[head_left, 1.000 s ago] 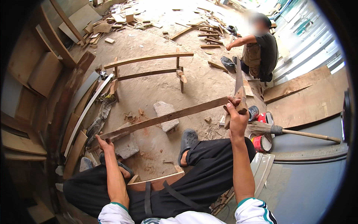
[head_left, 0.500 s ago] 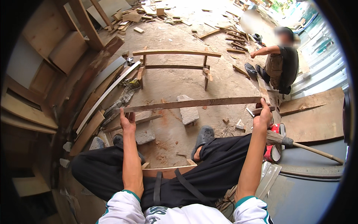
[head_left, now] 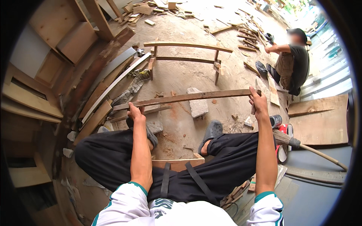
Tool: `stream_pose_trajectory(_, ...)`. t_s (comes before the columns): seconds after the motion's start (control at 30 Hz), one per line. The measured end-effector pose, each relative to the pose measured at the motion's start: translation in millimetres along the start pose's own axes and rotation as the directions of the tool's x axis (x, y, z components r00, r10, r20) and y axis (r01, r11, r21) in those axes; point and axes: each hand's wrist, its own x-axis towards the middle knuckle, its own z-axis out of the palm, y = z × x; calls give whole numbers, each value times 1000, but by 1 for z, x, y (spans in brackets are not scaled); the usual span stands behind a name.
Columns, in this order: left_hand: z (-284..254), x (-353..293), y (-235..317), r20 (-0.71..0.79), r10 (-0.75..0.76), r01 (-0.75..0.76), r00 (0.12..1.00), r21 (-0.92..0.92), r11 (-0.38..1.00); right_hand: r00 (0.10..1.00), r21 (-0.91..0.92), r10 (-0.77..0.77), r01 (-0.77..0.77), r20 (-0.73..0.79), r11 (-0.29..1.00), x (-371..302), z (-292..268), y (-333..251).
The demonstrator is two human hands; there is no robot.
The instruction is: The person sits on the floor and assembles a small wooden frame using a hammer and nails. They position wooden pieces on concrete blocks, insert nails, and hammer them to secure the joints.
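A long, narrow brown wooden strip (head_left: 192, 96) spans the space in front of me, raised above the floor and slightly higher at its right end. My left hand (head_left: 136, 112) is closed round the strip near its left end. At the other end, my right hand (head_left: 259, 103) grips the strip and also holds a slim hand tool (head_left: 258, 85) against the palm. The tool has a pointed upper part and a brown handle end below; its exact kind is unclear. Beneath the strip lies a pale concrete block (head_left: 198, 102).
A low wooden trestle frame (head_left: 188, 45) stands ahead. Long boards (head_left: 113, 90) lean at left. At right are a straw broom (head_left: 313, 151), red cans (head_left: 290, 131) and a wide plank (head_left: 320, 120). Another person (head_left: 292, 62) squats at far right near scrap wood (head_left: 249, 39).
My right hand has raised its end of the strip and turned the tool from sideways to upright. My left hand has shifted inward along the strip. The view has shifted slightly.
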Motion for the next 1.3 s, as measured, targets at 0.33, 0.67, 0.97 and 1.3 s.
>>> stream_pose_trajectory(0.33, 25, -14, -8, -127, 284, -264, 950, 153, 952, 992, -775, -14, 104, 122, 623, 6, -17, 103)
stream_pose_trajectory(0.67, 33, 4, -21, -143, 202, -194, 969, 70, 978, 975, -930, 162, 87, 153, 356, -1, 1, 205)
stream_pose_trajectory(0.97, 106, 39, -62, -26, 95, -89, 995, 184, 979, 953, -948, 237, 112, 187, 298, 25, 12, 275)
stream_pose_trajectory(1.3, 113, 22, -157, 160, 100, -158, 982, 409, 899, 891, -914, 452, -221, -47, 341, 54, 21, 297)
